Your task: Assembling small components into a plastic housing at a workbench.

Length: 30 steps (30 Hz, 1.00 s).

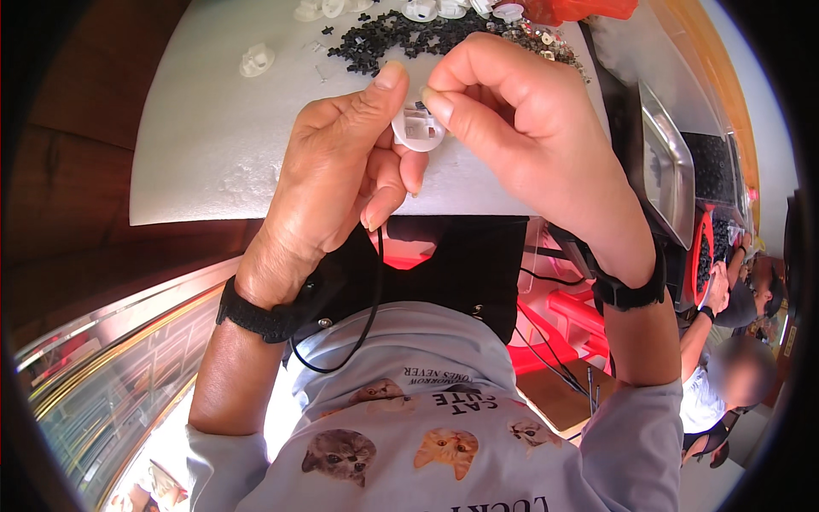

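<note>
My left hand (341, 154) holds a round white plastic part (417, 130) with square cutouts, its thumb on the upper left edge and fingers behind. At the part's upper right edge, my right hand (529, 119) pinches with thumb and index finger. A small black piece (421, 106) shows right at those fingertips, on or against the white part; whether it is seated cannot be made out. Beyond my hands lies a pile of small black plastic pieces (401, 38) on the white work surface (205, 162).
Another white part (256, 60) lies far left, with several more (418, 8) along the far edge. Small metal pieces (546, 43) sit beside a red bag (580, 8). A metal tray (670, 162) stands at right. Two people work farther right, near a red container (702, 256) of black pieces.
</note>
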Each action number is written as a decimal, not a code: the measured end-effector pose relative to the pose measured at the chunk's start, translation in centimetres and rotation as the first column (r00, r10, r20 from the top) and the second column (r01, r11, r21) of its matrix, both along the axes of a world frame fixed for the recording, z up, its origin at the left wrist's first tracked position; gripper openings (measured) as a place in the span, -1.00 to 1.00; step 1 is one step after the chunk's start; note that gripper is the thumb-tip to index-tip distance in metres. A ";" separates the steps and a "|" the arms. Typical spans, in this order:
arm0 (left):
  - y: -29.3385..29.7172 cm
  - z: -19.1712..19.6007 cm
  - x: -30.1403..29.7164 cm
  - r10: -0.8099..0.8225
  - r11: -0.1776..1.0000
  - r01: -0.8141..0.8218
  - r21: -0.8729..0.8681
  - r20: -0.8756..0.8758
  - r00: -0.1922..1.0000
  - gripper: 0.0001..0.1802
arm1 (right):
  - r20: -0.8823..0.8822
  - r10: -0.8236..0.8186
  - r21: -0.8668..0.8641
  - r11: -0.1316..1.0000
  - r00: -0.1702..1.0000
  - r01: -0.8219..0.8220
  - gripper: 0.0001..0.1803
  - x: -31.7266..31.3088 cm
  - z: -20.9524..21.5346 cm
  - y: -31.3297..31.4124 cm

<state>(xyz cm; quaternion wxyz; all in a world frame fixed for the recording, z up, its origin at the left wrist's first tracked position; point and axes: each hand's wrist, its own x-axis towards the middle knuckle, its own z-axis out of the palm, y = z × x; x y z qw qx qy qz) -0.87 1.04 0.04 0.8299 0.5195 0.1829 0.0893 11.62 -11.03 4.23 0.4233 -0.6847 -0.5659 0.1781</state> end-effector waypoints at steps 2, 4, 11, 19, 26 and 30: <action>-0.1 0.2 0.2 0.004 1.000 -0.004 -0.003 -0.017 1.000 -0.35 | 0.179 0.009 0.075 0.997 0.984 -0.022 -0.95 0.4 -0.5 0.2; -0.2 0.4 0.5 -0.001 1.000 0.001 -0.024 -0.006 1.000 -0.36 | 0.352 0.003 0.145 0.988 0.936 -0.057 -0.94 0.5 -0.7 0.3; -0.1 -0.4 0.5 -0.003 0.994 0.011 0.106 -0.071 0.997 -0.32 | 0.611 -0.058 0.151 0.988 0.790 -0.044 -0.89 -0.6 -0.8 0.4; -0.3 -0.7 0.5 0.011 0.994 -0.008 0.111 -0.026 1.000 -0.46 | -0.425 0.106 -0.041 0.990 0.899 -0.136 -0.90 1.1 -1.6 0.4; -0.5 -0.3 0.6 0.020 0.994 -0.017 0.106 -0.034 0.999 -0.47 | -0.393 0.099 -0.137 0.977 0.914 -0.165 -0.87 1.7 -0.8 0.6; -0.6 -0.3 0.5 0.028 0.996 -0.027 0.090 -0.007 1.000 -0.48 | -0.496 0.065 -0.177 0.969 0.866 -0.174 -0.86 1.5 -0.4 0.9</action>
